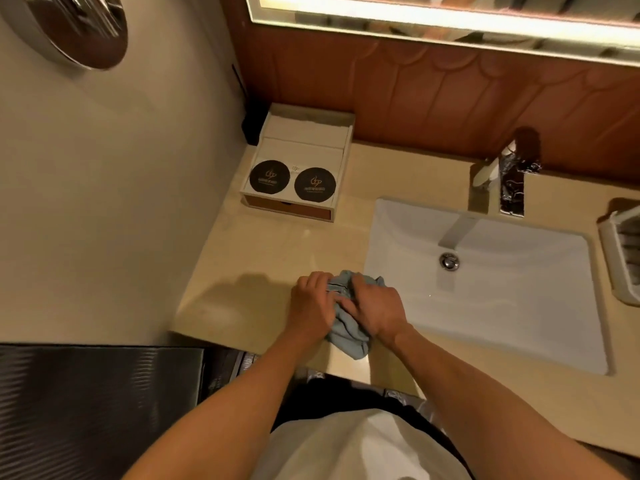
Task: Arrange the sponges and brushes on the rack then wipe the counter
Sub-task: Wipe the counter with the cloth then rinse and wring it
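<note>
Beige stone counter (263,258) beside white basin (485,282); crumpled soft blue-grey cloth (349,336) lies lower centre at the counter's front edge. Left hand (308,306) and right hand (375,308) both clutch it, fingers curled in. Looks light, limp, easily bunched; best gripped as one wad.

From the cloth (346,336), bare counter (270,251) lies open from nine round to twelve o'clock, ending at the wall (104,202) at nine. A white box (287,207) blocks eleven. The sink (502,306) drops away at three, the faucet (488,171) stands at one, and a white rack (620,258) sits beyond the sink at three.
</note>
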Tool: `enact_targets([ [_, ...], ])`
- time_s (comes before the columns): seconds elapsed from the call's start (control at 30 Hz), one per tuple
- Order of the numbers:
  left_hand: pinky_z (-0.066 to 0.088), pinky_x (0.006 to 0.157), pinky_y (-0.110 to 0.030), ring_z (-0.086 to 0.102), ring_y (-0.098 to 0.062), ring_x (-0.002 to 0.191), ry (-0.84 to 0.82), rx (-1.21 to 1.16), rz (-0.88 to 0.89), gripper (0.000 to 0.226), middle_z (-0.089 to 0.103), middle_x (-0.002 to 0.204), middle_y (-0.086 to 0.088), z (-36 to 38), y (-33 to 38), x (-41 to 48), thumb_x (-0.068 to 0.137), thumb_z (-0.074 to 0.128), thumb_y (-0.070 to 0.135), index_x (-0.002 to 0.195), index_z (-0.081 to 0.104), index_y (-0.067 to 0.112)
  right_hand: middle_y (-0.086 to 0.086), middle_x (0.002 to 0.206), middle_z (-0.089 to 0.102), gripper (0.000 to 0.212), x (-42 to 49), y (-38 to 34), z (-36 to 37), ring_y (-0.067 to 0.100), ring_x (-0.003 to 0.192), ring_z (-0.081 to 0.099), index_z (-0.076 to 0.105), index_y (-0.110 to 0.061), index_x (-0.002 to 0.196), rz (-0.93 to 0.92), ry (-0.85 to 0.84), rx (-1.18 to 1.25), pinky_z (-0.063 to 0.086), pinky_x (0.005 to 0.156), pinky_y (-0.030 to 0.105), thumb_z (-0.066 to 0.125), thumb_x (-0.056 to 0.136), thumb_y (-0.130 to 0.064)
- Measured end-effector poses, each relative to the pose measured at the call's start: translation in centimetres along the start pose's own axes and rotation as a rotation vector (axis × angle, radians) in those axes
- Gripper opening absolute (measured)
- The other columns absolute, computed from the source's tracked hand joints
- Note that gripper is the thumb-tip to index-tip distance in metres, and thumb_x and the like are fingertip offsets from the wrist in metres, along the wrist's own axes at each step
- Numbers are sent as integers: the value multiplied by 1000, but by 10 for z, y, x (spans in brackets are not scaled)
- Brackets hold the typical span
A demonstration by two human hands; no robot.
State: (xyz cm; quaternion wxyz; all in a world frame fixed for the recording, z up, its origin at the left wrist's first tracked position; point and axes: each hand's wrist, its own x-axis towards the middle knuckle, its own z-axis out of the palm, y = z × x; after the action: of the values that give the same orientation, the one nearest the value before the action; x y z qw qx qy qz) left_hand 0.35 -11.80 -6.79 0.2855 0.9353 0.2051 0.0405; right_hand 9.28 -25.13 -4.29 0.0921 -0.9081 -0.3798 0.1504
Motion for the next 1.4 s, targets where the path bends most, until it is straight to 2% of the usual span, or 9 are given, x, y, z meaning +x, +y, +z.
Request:
enact_targets([
  [0.17, 43, 92, -43, 57, -29, 108, -259, 52, -14, 21, 62, 116, -5, -17, -3, 47, 97, 49, 18, 115, 61, 18, 4, 77, 68, 38, 10, -6, -17, 29, 71, 63, 53, -19, 94, 102, 106, 222, 40, 59, 35, 45, 101, -56],
  [0.4, 39, 93, -35, 46, -17, 107, 202, -79, -52, 16, 51, 117, 3, -41, 27, 86, 101, 46, 23, 109, 60, 24, -4, 69, 67, 47, 50, -2, -55, 12, 64, 61, 67, -22, 79, 377, 453, 568, 47, 60, 33, 46, 100, -58],
  [0.57, 42, 94, -39, 57, -24, 106, 33, -210, 0, 25, 60, 114, -1, -15, 18, 84, 99, 42, 30, 112, 60, 19, 0, 88, 69, 30, 68, 12, -34, 16, 84, 63, 72, -25, 100, 300, 281, 629, 48, 75, 31, 45, 105, -37],
  [0.7, 15, 123, -27, 28, -18, 148, -164, -185, 129, 65, 34, 159, -2, 18, 0, 71, 96, 35, 46, 153, 36, 15, 9, 120, 59, 39, 71, 26, -33, 19, 113, 55, 54, -15, 139, 367, 280, 692, 39, 96, 25, 50, 101, -22],
  [0.77, -5, 124, -26, 3, -8, 154, -188, -161, 218, 68, 10, 165, 3, 29, -1, 72, 99, 31, 43, 159, 17, 15, 5, 127, 51, 53, 74, 32, -31, 16, 119, 45, 40, -17, 150, 329, 237, 647, 34, 104, 26, 51, 99, -26],
  [0.9, -6, 125, -30, -7, 1, 152, -180, -152, 222, 63, 6, 165, 5, 36, 2, 102, 100, 23, 37, 159, 14, 15, 7, 154, 39, 73, 82, 50, -18, 27, 142, 34, 25, -16, 155, 198, 93, 557, 28, 120, 46, 50, 90, -34],
  [1.0, -4, 124, -28, -8, 7, 149, -156, -194, 180, 61, 9, 164, 7, 39, 6, 129, 102, 23, 32, 159, 19, 13, 4, 168, 11, 86, 91, 58, -21, 21, 155, 5, 4, -16, 161, 166, 17, 497, 10, 126, 40, 51, 91, -34],
  [1.27, -4, 127, -42, -7, -18, 153, -171, -210, 6, 70, -1, 166, -8, 48, 40, 175, 99, 22, 39, 156, 0, 7, 6, 163, 18, 77, 147, 84, -33, 22, 153, 12, 10, -14, 159, 39, 107, 222, 24, 123, 41, 51, 99, -40],
  [1.4, 0, 126, -41, -9, -15, 155, -141, -277, -105, 67, -5, 169, -6, 52, 50, 210, 106, 38, 18, 159, -3, 12, 6, 168, -6, 72, 175, 92, -41, 22, 154, -13, -4, -14, 160, -13, 53, 22, 2, 127, 38, 39, 106, -34],
])
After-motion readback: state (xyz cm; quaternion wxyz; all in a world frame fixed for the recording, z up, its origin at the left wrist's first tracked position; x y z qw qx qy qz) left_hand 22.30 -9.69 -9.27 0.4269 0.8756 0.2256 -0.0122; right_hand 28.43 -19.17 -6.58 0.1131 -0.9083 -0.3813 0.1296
